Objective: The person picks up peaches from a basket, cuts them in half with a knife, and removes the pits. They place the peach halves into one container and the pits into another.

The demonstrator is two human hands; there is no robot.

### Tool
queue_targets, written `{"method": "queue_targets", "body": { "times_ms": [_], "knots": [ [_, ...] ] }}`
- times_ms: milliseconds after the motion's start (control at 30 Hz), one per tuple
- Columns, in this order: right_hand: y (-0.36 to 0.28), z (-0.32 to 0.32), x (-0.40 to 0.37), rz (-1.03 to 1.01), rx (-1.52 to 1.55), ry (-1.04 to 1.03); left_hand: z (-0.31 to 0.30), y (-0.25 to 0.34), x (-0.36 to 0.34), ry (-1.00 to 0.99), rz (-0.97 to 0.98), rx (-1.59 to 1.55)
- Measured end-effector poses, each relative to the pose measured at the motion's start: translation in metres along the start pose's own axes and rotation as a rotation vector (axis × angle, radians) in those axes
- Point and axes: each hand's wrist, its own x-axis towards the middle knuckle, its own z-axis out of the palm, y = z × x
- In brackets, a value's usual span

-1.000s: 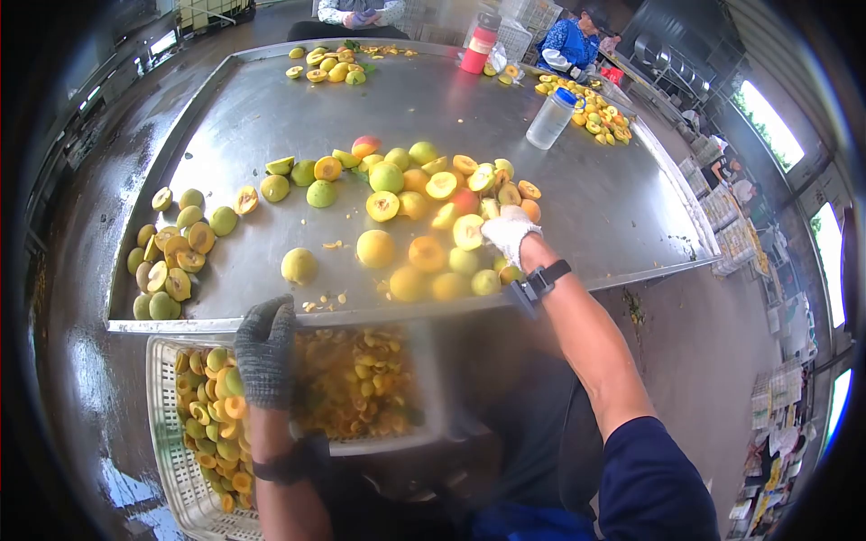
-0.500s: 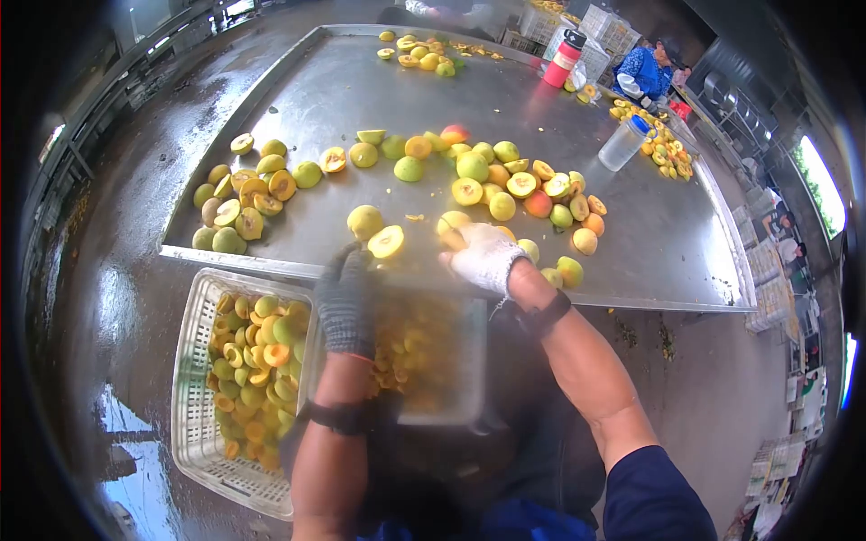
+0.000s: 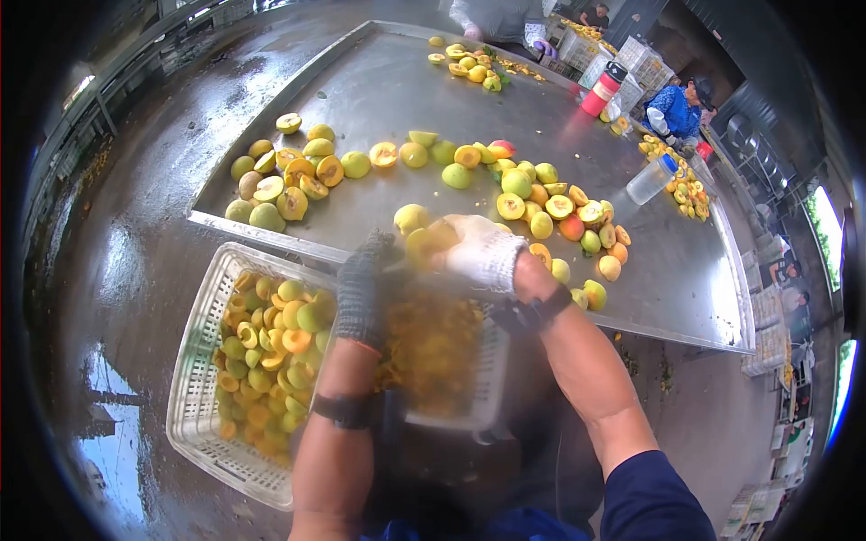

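Desk (image 3: 379, 99): steel, raised lip all round. The near edge runs from 9 to 4 o'clock, and there is bare sheet at 11 o'clock and between the heaps. Crate (image 3: 203, 361): white, slotted, at 7 o'clock below the near edge. It is part-filled with halved yellow-green fruit and seems set there so pieces can drop straight off the lip. Bin (image 3: 494, 383): pale, just beside the crate at 6 o'clock under both forearms. It holds darker orange scraps, blurred, probably kept apart from the halves. Middle heap (image 3: 541, 194): whole and cut fruit at 1 o'clock, near the right hand. Left heap (image 3: 280, 180): mostly halves at 10 o'clock, well apart from the middle heap. Right hand (image 3: 483, 252): white glove, at the desk's near edge, fingers curled round the fruit (image 3: 424, 242). Left hand (image 3: 363, 288): grey glove, over the edge and touching the fruit from 8 o'clock; its grip cannot be told through the blur. Fruit: yellow, held between the gloves above the lip and bin, apparently so that what falls lands below. Bottle (image 3: 651, 178): clear, blue cap, at 2 o'clock. Flask (image 3: 603, 88): red, far edge, 1 o'clock.
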Motion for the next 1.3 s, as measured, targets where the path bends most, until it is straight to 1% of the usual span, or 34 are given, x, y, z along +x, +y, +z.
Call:
{"method": "queue_targets", "body": {
  "times_ms": [33, 67, 133, 167, 233, 267, 333, 367, 400, 500, 533, 600, 633, 667, 700, 767, 800, 900, 1000, 1100, 1200, 1300],
  "knots": [
    [-0.01, -0.005, -0.02, -0.046, 0.055, 0.034, -0.003, -0.013, 0.004, -0.096, 0.129, 0.219],
    [-0.008, -0.003, -0.029, -0.098, 0.146, 0.097, 0.007, -0.013, -0.002, -0.196, 0.203, 0.301],
    [-0.001, 0.003, -0.047, -0.198, 0.332, 0.226, 0.014, -0.014, -0.014, -0.319, 0.372, 0.471],
    [0.0, 0.005, -0.056, -0.161, 0.323, 0.321, 0.016, -0.016, -0.019, -0.336, 0.471, 0.554],
    [0.002, 0.008, -0.071, -0.095, 0.303, 0.509, 0.022, -0.016, -0.025, -0.354, 0.394, 0.316],
    [0.009, 0.02, -0.077, -0.084, 0.646, 0.481, 0.027, -0.015, -0.027, -0.35, 0.212, -0.001],
    [0.01, 0.03, -0.086, -0.019, 0.907, 0.391, 0.037, 0.004, -0.035, -0.287, 0.149, -0.002],
    [0.013, 0.034, -0.088, 0.016, 1.039, 0.341, 0.042, 0.031, -0.047, -0.233, 0.265, 0.313],
    [0.021, 0.038, -0.084, -0.054, 0.939, 0.283, 0.046, 0.045, -0.052, -0.173, 0.378, 0.63],
    [0.033, 0.062, -0.074, -0.201, 0.963, 0.23, 0.046, 0.022, -0.036, -0.075, 0.449, 0.531],
    [0.03, 0.063, -0.076, -0.166, 0.845, 0.274, 0.046, 0.011, -0.031, -0.045, 0.466, 0.497],
    [0.032, 0.067, -0.075, -0.23, 0.562, 0.393, 0.047, -0.002, -0.026, 0.016, 0.506, 0.423],
    [0.034, 0.068, -0.074, -0.261, 0.415, 0.453, 0.049, -0.005, -0.025, 0.011, 0.503, 0.407],
    [0.037, 0.071, -0.072, -0.338, 0.31, 0.577, 0.053, -0.007, -0.025, 0.006, 0.5, 0.389],
    [0.039, 0.071, -0.071, -0.354, 0.313, 0.583, 0.056, -0.008, -0.024, 0.001, 0.498, 0.369],
    [0.039, 0.067, -0.073, -0.389, 0.316, 0.598, 0.06, -0.003, -0.026, 0.004, 0.58, 0.504],
    [0.038, 0.062, -0.076, -0.372, 0.333, 0.56, 0.06, -0.002, -0.026, 0.008, 0.62, 0.571],
    [0.041, 0.062, -0.081, -0.352, 0.236, 0.56, 0.062, -0.005, -0.025, -0.025, 0.713, 0.612],
    [0.033, 0.067, -0.085, -0.264, 0.128, 0.636, 0.066, 0.008, -0.031, -0.03, 0.831, 0.791],
    [0.025, 0.066, -0.087, -0.281, 0.042, 0.678, 0.069, -0.007, -0.029, -0.111, 0.593, 0.335],
    [0.02, 0.07, -0.085, -0.232, 0.029, 0.705, 0.075, -0.003, -0.036, -0.14, 0.46, 0.086],
    [0.017, 0.071, -0.084, -0.189, 0.039, 0.661, 0.077, 0.003, -0.039, -0.15, 0.4, 0.033]
  ]
}}
